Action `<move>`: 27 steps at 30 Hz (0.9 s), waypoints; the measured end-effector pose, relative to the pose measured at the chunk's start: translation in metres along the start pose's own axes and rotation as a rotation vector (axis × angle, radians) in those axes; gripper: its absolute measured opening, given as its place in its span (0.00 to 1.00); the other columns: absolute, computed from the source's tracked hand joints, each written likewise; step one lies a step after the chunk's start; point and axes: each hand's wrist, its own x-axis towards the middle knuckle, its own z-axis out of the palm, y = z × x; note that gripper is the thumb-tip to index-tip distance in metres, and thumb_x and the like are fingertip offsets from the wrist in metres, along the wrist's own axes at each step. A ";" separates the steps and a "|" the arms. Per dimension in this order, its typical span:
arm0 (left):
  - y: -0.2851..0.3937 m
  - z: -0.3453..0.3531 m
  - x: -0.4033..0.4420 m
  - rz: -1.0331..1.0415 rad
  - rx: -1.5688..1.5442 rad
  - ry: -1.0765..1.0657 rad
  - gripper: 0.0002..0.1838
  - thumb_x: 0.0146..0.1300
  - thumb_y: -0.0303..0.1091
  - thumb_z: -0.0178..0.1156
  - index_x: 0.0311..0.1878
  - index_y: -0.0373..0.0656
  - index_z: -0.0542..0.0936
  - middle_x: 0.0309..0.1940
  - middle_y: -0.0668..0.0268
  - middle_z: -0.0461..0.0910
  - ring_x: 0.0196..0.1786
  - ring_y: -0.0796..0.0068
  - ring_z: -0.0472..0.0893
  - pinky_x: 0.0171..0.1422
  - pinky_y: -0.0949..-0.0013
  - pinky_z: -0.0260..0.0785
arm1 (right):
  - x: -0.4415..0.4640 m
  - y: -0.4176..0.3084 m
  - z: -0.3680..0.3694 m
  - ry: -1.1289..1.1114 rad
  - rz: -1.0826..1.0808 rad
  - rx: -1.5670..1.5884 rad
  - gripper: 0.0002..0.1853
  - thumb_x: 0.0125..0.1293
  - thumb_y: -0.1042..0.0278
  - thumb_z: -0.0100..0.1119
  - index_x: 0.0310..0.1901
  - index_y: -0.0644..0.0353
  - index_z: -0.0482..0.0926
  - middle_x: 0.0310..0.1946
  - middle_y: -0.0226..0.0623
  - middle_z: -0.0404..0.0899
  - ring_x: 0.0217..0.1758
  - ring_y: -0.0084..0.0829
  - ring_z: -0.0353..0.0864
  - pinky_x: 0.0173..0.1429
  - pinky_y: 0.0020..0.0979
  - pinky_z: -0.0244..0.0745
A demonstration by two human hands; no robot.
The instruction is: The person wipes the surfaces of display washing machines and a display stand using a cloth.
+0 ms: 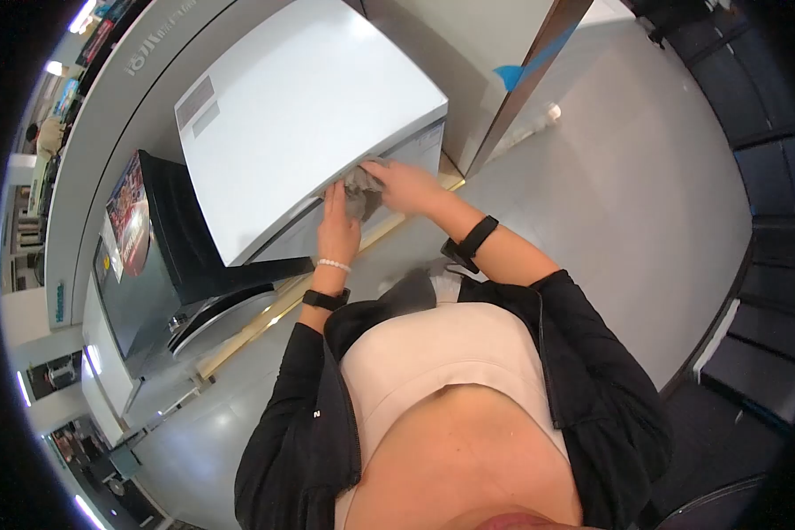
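Observation:
A crumpled grey cloth (360,193) is bunched between my two hands at the front edge of a white box-shaped appliance (309,106). My right hand (406,187) is closed on the cloth from the right, its fingers bent into the folds. From the left, my left hand (337,231) grips the cloth's side, its fingertips up against the appliance's top edge. The cloth partly hides the fingers of both hands. Two small labels (199,102) are stuck on the appliance's flat top.
To the left stands a dark appliance (172,238) with a round door and a colourful printed sheet (130,221) on top. A light panel (477,62) rises behind on the right, with blue tape (510,77) at its edge. Dark boxy units (760,265) line the far right.

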 end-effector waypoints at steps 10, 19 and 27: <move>0.153 0.043 0.051 0.075 -0.220 0.046 0.18 0.49 0.25 0.67 0.46 0.41 0.78 0.45 0.55 0.77 0.53 0.50 0.76 0.57 0.55 0.71 | -0.066 0.143 -0.131 0.121 -0.296 0.165 0.20 0.56 0.79 0.54 0.51 0.53 0.79 0.49 0.47 0.75 0.55 0.50 0.75 0.60 0.42 0.71; 0.323 -0.025 0.171 0.123 -0.663 0.456 0.13 0.54 0.28 0.66 0.43 0.40 0.80 0.45 0.60 0.81 0.51 0.61 0.79 0.56 0.64 0.71 | -0.095 0.133 -0.342 0.890 -0.570 -0.034 0.22 0.54 0.88 0.56 0.44 0.50 0.86 0.51 0.42 0.78 0.55 0.45 0.78 0.57 0.39 0.76; 0.372 -0.008 0.253 0.580 -0.335 0.816 0.20 0.59 0.24 0.58 0.57 0.42 0.77 0.60 0.54 0.75 0.64 0.53 0.73 0.71 0.59 0.61 | -0.043 0.144 -0.347 0.997 -0.464 -0.227 0.39 0.60 0.61 0.67 0.73 0.43 0.63 0.75 0.53 0.49 0.77 0.64 0.47 0.75 0.55 0.56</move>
